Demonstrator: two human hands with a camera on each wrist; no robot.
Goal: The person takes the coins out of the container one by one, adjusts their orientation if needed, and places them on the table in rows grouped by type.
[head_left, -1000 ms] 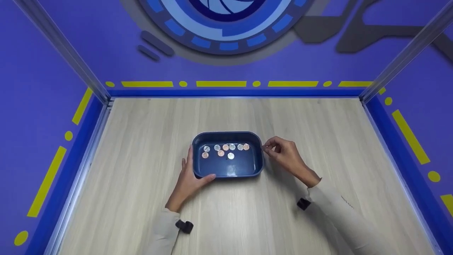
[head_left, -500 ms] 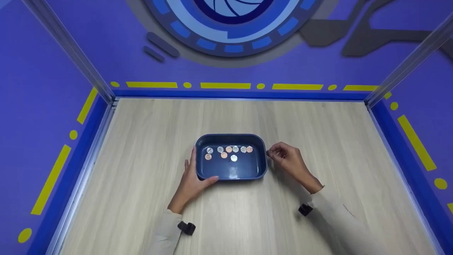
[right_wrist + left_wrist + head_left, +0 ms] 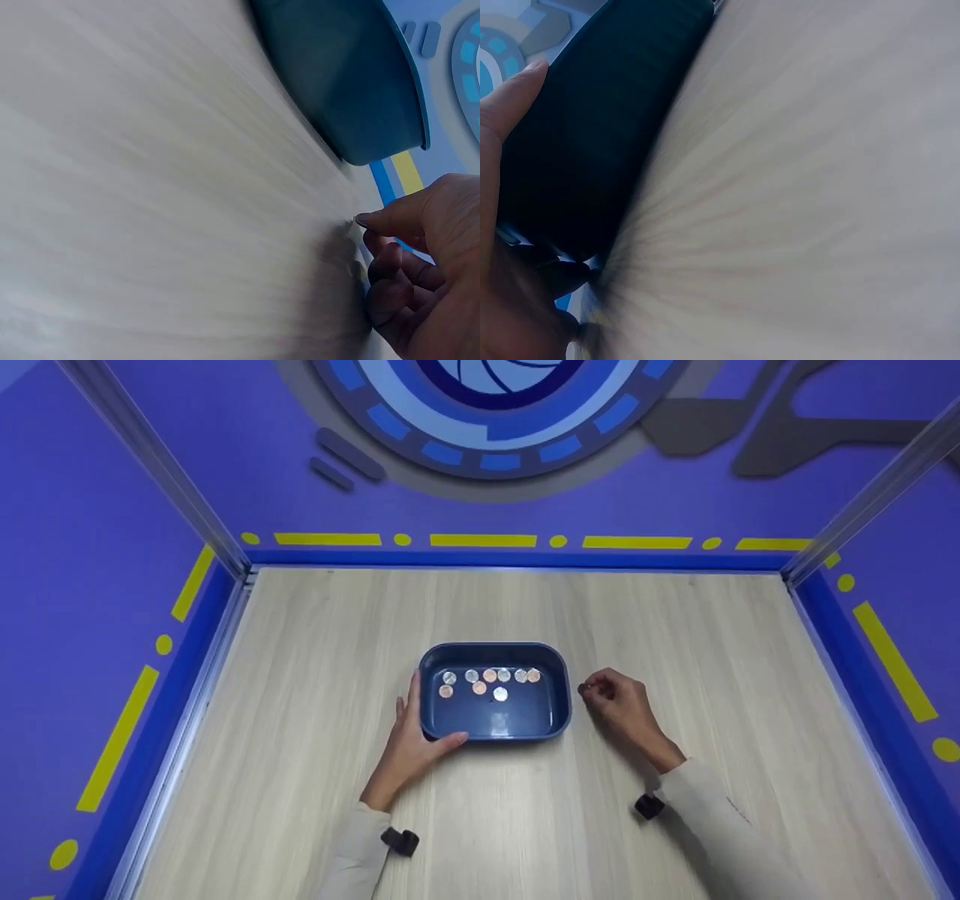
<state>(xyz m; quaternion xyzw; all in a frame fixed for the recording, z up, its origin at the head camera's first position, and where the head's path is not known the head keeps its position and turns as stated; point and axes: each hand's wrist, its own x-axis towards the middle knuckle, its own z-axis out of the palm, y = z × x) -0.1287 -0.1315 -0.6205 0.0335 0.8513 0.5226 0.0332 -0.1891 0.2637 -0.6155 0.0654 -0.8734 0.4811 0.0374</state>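
Note:
A dark blue rectangular tray (image 3: 531,721) with rounded corners stands on the table. Several silver and copper-coloured coins (image 3: 500,694) lie flat on its floor, mostly along the far side. My left hand (image 3: 411,744) grips the tray's near left corner, fingers along the left wall and thumb on the front wall. In the left wrist view the thumb lies against the tray's outer wall (image 3: 592,135). Just right of the tray, my right hand (image 3: 621,706) pinches a small dark coin (image 3: 582,688) between thumb and forefinger, low over the table. The other right fingers are curled in.
The pale wooden table (image 3: 315,660) runs back to a blue-purple wall (image 3: 187,405) with yellow dashes. Metal frame posts (image 3: 150,457) stand at the corners. A black wrist camera (image 3: 400,841) sits on the left sleeve, another black wrist camera (image 3: 649,807) on the right.
The right hand has moved from the tray's right rim outward and slightly down, leaving a gap to the tray. The left hand keeps its grip; the head view has shifted slightly.

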